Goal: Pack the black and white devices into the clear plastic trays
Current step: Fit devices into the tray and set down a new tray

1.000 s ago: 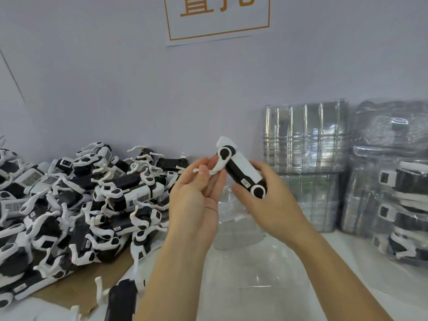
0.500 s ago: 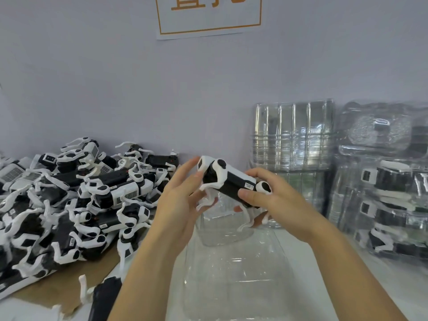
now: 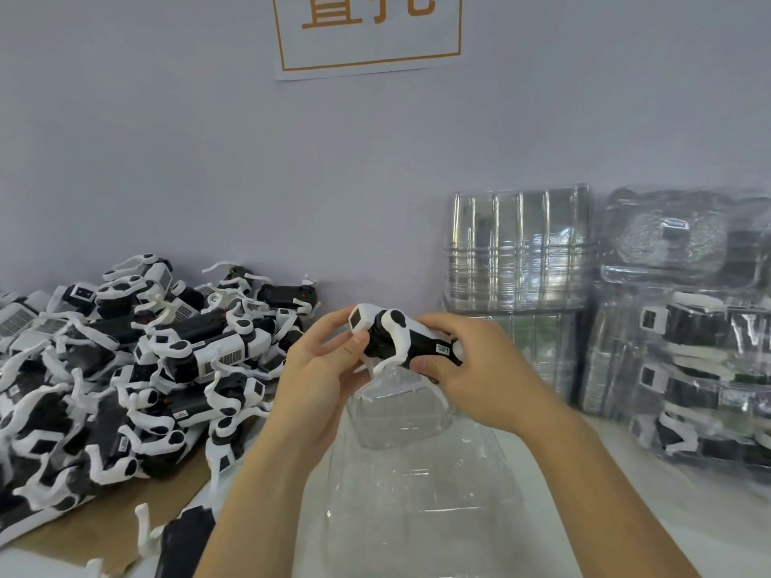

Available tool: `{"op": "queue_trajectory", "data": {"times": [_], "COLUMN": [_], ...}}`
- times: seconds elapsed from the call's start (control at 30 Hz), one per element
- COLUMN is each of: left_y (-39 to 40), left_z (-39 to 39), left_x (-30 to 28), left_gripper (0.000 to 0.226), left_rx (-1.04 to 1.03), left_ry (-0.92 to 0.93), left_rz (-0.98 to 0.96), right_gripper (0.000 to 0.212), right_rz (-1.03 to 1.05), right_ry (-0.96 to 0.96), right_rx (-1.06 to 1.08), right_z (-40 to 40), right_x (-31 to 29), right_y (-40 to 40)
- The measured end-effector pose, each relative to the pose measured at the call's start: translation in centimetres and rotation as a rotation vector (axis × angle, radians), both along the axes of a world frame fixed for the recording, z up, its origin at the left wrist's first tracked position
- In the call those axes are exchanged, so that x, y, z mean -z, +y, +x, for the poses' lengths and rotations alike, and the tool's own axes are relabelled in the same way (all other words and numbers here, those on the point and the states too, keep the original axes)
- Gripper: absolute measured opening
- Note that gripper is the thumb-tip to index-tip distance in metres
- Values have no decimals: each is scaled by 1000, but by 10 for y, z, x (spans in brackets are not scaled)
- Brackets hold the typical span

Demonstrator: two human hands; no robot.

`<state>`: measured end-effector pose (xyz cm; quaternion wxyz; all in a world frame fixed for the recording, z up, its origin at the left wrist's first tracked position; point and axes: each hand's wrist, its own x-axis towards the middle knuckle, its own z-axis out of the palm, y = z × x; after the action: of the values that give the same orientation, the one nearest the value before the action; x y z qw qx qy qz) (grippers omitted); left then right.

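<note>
Both hands hold one black and white device (image 3: 394,335) level above a clear plastic tray (image 3: 417,473) that lies on the table in front of me. My left hand (image 3: 321,369) pinches the device's left end with thumb and fingers. My right hand (image 3: 471,369) grips its right end, fingers curled round the body. White legs of the device hang down toward the tray's far pocket.
A big heap of loose black and white devices (image 3: 125,369) covers brown cardboard (image 3: 112,531) at the left. A stack of empty clear trays (image 3: 517,260) stands against the wall at the right, beside packed trays in plastic (image 3: 701,360). A paper sign (image 3: 367,31) hangs on the wall.
The device has come down from chest height and turned from tilted to level, just above the tray. My left hand has closed its pinch on the left end.
</note>
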<state>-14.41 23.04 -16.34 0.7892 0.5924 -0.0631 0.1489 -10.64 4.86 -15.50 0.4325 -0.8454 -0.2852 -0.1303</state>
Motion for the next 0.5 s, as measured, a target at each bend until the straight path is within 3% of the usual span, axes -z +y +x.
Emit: {"op": "queue_trajectory", "data": {"times": [0.17, 0.23, 0.37, 0.5], "left_y": [17, 20, 19, 15], "left_z": [8, 12, 17, 21], "left_x": [17, 27, 51, 68], "left_gripper": [14, 12, 16, 17], "left_rx": [-290, -387, -357, -259], "left_ry": [165, 226, 313, 390], "left_rz": [149, 317, 519, 540], "right_gripper": [19, 23, 19, 16], "right_rz": [-93, -110, -149, -200], "right_ry": [41, 89, 153, 184], "right_rx": [43, 16, -10, 0], "right_z": [5, 6, 6, 6], "right_x": [5, 8, 16, 24], "right_y": [-7, -6, 3, 9]}}
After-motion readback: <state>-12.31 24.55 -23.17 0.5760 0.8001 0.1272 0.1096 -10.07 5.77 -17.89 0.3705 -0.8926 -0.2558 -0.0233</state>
